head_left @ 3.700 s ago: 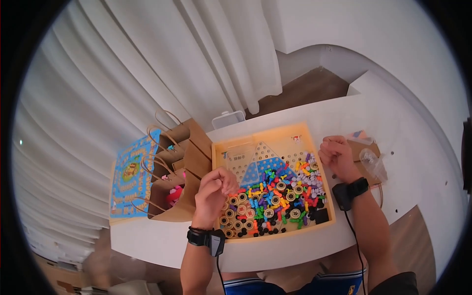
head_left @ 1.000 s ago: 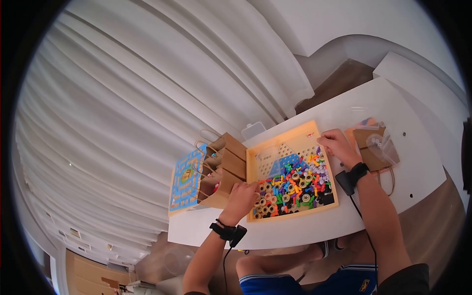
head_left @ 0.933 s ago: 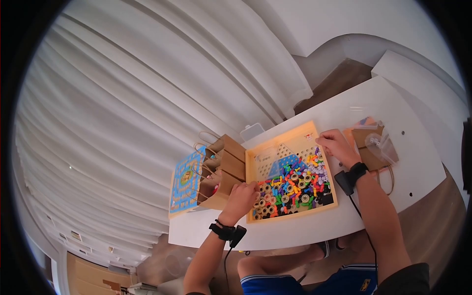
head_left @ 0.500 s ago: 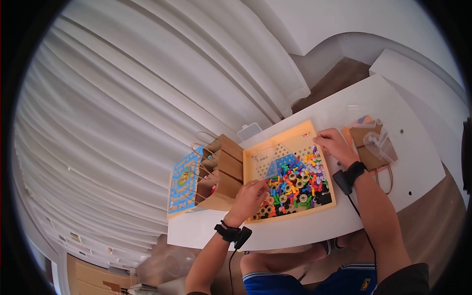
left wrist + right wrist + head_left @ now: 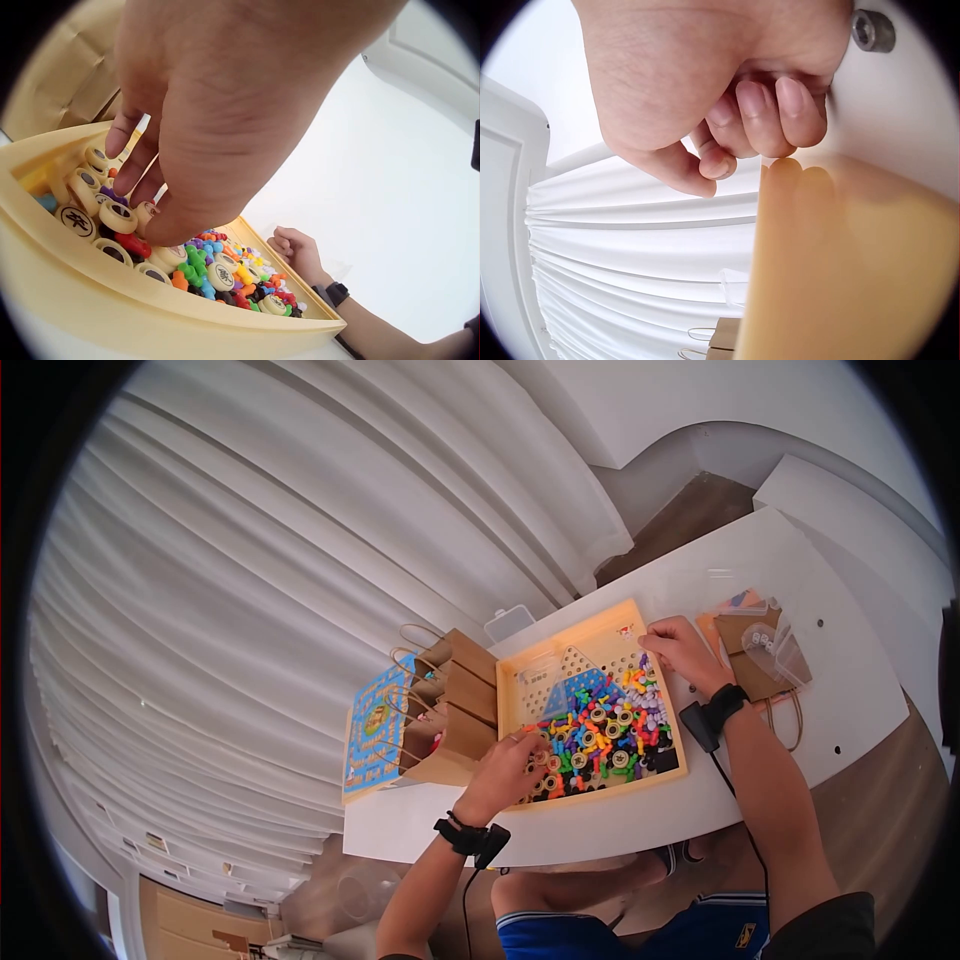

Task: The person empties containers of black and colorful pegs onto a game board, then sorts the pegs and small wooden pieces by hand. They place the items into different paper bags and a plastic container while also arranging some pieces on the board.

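A shallow yellow wooden tray (image 5: 590, 800) holds a heap of coloured pegs (image 5: 630, 755) and round cream Chinese chess pieces (image 5: 76, 222). My left hand (image 5: 500, 768) reaches into its near left corner. There, thumb and fingertips pinch a cream Chinese chess piece with red marking (image 5: 147, 215), partly hidden by the thumb. My right hand (image 5: 682, 650) rests by the tray's right side, fingers curled toward the palm and holding nothing. In the right wrist view the knuckles sit right against the tray's outer wall (image 5: 855, 262). A blue-patterned board (image 5: 580, 690) shows under the pegs.
Brown paper bags (image 5: 460, 735) with rope handles stand against the tray's left side, beside a blue printed game board (image 5: 375, 725). To the right lie a flat brown bag (image 5: 750, 660) and a clear plastic container with dice (image 5: 770, 645). A clear box (image 5: 510, 622) stands behind the tray.
My left hand has come from above the tray's left edge down into the pieces, slightly right of where it was. The head view has turned left. My right hand stays by the tray's right side.
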{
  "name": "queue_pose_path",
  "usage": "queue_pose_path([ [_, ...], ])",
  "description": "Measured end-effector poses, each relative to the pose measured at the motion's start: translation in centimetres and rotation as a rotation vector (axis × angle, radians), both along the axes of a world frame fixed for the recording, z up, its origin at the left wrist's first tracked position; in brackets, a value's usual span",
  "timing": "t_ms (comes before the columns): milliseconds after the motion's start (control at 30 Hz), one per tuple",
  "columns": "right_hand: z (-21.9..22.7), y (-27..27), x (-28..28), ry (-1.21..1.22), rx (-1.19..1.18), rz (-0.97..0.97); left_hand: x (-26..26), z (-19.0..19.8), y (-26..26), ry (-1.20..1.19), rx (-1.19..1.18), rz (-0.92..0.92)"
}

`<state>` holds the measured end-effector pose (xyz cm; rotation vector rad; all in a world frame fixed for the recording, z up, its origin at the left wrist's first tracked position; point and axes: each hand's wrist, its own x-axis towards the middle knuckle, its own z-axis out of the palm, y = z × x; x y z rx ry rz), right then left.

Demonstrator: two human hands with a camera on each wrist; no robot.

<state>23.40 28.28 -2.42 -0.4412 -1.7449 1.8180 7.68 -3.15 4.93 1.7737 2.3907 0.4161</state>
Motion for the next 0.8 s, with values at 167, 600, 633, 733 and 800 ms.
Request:
queue_pose_path([
  [167, -0.2, 0.1, 0.0, 0.006, -0.006, 0.006, -0.5, -0.6, 0.1, 0.034, -0.021, -0.004],
  [600, 0.0, 0.0, 0.0, -0.012, 0.028, -0.002, -1.4, -0.4, 1.5, 0.134, -0.008, -0.050],
  [633, 0.0, 0.0, 0.1, -0.001, 0.027, 0.003, -1.3, -0.6, 1.7, 0.152, -0.015, -0.065],
  [733, -0.1, 0.0, 0.1, -0.009, 0.018, 0.005, -1.1, -0.8, 2.2, 0.183, -0.019, -0.091],
  [800, -0.7, 0.3, -0.3, 0.021, 0.052, 0.003, -1.1, -0.8, 2.3, 0.196, -0.015, -0.096],
])
